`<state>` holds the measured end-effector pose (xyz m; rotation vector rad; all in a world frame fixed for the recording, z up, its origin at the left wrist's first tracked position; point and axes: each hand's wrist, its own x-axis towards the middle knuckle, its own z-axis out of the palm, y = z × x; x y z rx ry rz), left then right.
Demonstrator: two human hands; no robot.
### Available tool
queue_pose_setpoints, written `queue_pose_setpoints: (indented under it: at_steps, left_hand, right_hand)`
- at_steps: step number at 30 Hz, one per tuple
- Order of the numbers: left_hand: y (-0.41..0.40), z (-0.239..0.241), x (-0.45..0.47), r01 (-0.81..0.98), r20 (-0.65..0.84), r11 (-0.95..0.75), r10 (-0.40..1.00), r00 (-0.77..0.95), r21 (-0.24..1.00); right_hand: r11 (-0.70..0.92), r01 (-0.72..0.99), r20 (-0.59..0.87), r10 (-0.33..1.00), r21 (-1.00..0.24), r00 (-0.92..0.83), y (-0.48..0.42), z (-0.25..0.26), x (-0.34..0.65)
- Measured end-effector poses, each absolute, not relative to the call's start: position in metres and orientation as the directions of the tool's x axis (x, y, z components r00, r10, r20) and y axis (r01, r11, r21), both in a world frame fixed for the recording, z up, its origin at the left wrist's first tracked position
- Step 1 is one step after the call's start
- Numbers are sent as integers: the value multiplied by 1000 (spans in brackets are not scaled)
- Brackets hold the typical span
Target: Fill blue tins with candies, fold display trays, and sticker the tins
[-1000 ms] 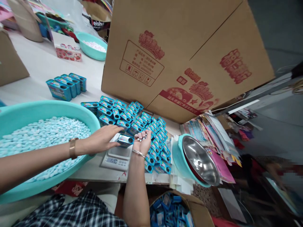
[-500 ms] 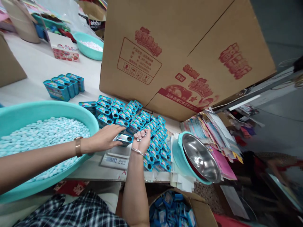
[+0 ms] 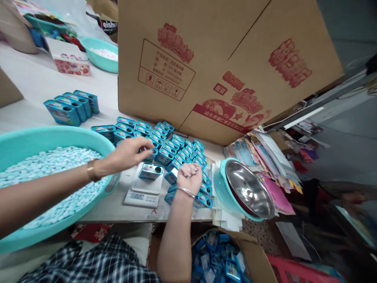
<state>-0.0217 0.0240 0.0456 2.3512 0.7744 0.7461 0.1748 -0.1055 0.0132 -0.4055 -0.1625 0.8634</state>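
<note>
A small blue tin (image 3: pixel 150 171) with a round hole in its top sits on a white digital scale (image 3: pixel 143 199) whose display is lit. My left hand (image 3: pixel 129 154) hovers up and left of that tin, apart from it, fingers curved and thumb held off them, nothing visible between. Palm up, my right hand (image 3: pixel 189 177) is curled closed around a few small pale candies, mostly hidden by the fingers. It hangs just right of the scale, over rows of similar blue tins (image 3: pixel 166 155). Under my left forearm lies a large turquoise basin (image 3: pixel 59 133) of pale blue candies.
Behind the tins stands a big cardboard carton (image 3: pixel 176 114). To the right are a steel bowl (image 3: pixel 249 188) in a turquoise basin and stacked papers (image 3: pixel 259 157). Below the table edge, an open box (image 3: pixel 256 255) holds many blue packs. Several tins (image 3: pixel 63 113) stand at left.
My left hand has lifted off the tin on the scale, up and to the left. My right hand, still closed on candies, has moved right, away from the scale.
</note>
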Motion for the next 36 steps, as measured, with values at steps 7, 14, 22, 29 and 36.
queue_pose_setpoints:
  at_steps: [7, 14, 22, 29, 36]
  left_hand:
    - [51, 44, -84, 450, 326, -683, 696, 640, 574]
    - [32, 20, -75, 417, 275, -784, 572, 773, 460]
    - [15, 8, -21, 299, 236, -875, 404, 884, 381]
    - [5, 7, 16, 254, 198, -903, 335, 921, 347]
    - [8, 5, 5, 318, 173, -865, 407, 897, 388]
  right_hand:
    - [703, -639, 65, 687, -312, 724, -169, 30, 203]
    - [667, -639, 45, 705, -385, 708, -178, 14, 205]
    - [632, -607, 15, 698, -482, 716, -174, 12, 198]
    - [640, -573, 24, 678, -512, 735, -181, 10, 202]
    - [677, -557, 0, 636, -481, 772, -191, 5, 208]
